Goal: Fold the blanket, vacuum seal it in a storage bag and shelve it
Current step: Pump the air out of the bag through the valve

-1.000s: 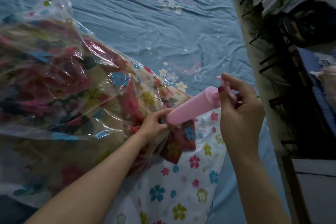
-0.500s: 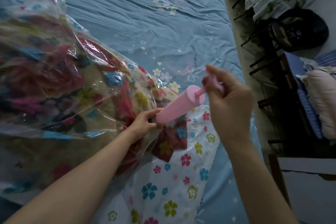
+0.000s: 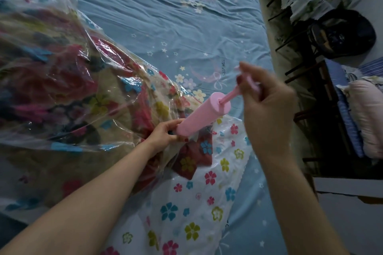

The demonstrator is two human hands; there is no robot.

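On a blue bed (image 3: 186, 16), a clear flowered bag (image 3: 207, 192) held the blanket (image 3: 62, 89). The left hand (image 3: 163, 134) gripped the pink pump (image 3: 202, 115) at its base against the bag; the right hand (image 3: 267, 109) pinched its raised handle (image 3: 251, 85).

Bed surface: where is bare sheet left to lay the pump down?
The blue sheet is bare beyond the storage bag, up to the far edge, and in a narrow strip between the bag's flowered end and the bed's right edge. Near the hands, left hand and right hand crowd round the pump.
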